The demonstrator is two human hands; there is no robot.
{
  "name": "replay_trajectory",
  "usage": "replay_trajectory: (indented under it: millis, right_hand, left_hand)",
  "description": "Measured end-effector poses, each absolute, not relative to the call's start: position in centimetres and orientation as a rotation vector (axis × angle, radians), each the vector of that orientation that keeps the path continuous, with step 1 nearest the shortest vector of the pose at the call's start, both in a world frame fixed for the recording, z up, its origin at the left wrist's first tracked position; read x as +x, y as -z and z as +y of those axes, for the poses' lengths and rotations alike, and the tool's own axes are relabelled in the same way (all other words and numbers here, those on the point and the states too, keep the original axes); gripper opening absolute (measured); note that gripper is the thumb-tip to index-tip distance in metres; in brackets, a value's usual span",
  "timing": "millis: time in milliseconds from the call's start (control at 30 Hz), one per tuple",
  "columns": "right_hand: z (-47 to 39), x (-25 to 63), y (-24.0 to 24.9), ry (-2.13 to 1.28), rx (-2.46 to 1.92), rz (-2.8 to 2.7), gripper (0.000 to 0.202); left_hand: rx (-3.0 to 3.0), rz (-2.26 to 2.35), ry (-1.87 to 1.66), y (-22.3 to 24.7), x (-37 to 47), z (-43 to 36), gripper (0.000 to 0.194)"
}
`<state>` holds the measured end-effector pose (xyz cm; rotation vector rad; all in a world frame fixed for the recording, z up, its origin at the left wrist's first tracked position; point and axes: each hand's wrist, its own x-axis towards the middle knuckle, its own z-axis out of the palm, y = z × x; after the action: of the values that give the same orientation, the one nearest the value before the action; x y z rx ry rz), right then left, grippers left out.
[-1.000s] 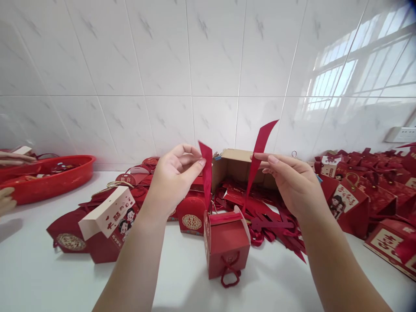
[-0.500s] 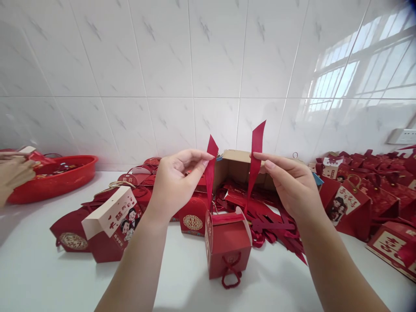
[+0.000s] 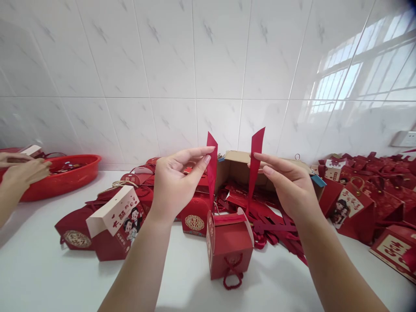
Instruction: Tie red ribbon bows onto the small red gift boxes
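Note:
A small dark red gift box (image 3: 230, 243) with a gabled top stands on the table in front of me, and a red cord loop hangs from its near side. A wide red ribbon (image 3: 212, 175) runs through its top, both ends pulled upward. My left hand (image 3: 175, 180) pinches the left end between thumb and index finger. With its fingertips, my right hand (image 3: 287, 180) holds the other ribbon end (image 3: 256, 171). Both hands are raised above the box, about level with each other, and the ribbon tips stick up past the fingers.
Behind the box, a cardboard carton (image 3: 238, 156) spills a heap of red ribbons (image 3: 273, 227). A cream-topped box (image 3: 112, 234) and other red boxes stand left. Rows of red boxes (image 3: 354, 208) fill the right. Another person's hands (image 3: 24, 173) are beside a red basin (image 3: 74, 175).
My left hand and the ribbon's left end have risen slightly, while the right ribbon tip sits a little lower. The other person's hands have moved right, over the basin's edge.

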<state>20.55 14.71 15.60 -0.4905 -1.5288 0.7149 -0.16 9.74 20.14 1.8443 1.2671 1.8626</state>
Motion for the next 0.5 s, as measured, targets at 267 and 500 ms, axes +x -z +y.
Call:
replay_trajectory:
  millis: [267,500]
  right_hand:
    - [14.72,20.54,-15.56,-0.796,-0.456,-1.501,0.023]
    - [14.67,20.43,-15.33,-0.804,-0.463,-1.504,0.022]
  left_hand:
    - [1.808,1.221,-1.886,-20.11,-0.17,9.8,0.018]
    - [1.854,1.228,-1.944,-20.09,-0.18,9.88,0.012]
